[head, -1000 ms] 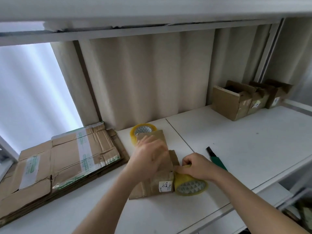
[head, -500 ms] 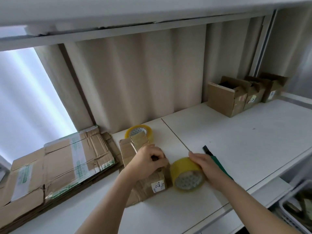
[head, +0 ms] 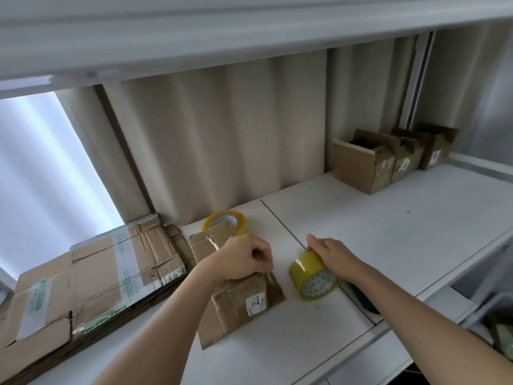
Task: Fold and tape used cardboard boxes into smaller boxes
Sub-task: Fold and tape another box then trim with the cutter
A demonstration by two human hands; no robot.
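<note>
A small brown cardboard box [head: 238,301] with a white label lies on the white shelf [head: 402,232], its flaps partly folded. My left hand [head: 244,259] rests on top of it with fingers curled, pinching what looks like the tape end against the cardboard. Just to the right, my right hand [head: 330,254] grips a yellow tape roll [head: 311,276] from above, a short gap away from the box. A second yellow tape roll [head: 224,220] lies flat behind the box.
A stack of flattened cardboard boxes [head: 83,279] lies at the left. Three small open boxes [head: 366,165] stand in a row at the back right. A dark green tool [head: 363,301] is partly hidden under my right forearm. A curtain hangs behind the shelf.
My right hand has pulled the tape roll away from the box to the right. My left hand stayed on the box top, its fingers curling tighter.
</note>
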